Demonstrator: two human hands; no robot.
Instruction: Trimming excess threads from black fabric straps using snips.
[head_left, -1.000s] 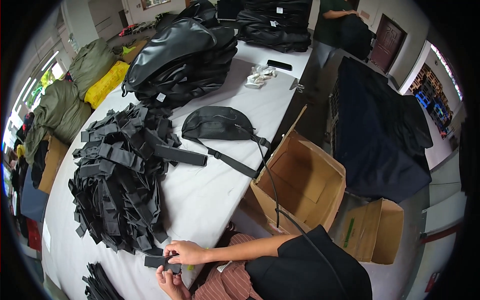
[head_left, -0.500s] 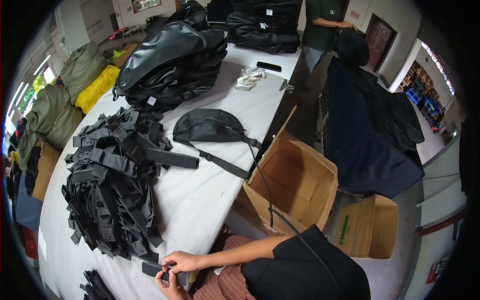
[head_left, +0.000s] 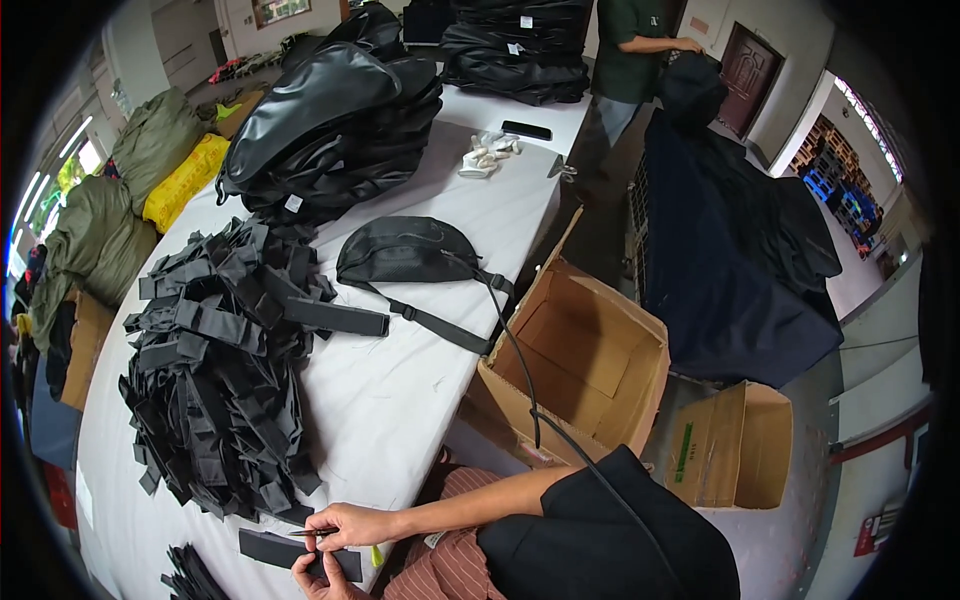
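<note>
Flat black rectangular fabric strip (head_left: 270, 548), over white-covered counter (head_left: 385, 430); long axis ran left-right, left end pointing slightly farther off. Left hand (head_left: 325, 582) pinched strip; right hand (head_left: 352, 525) gripped slim dark tool (head_left: 311, 533).

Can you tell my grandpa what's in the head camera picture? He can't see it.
A person's right hand holds a thin dark tool near a black strap in the left hand. A heap of straps, a black waist bag and stacked black bags lie on the white table; an open cardboard box stands next to it.
</note>
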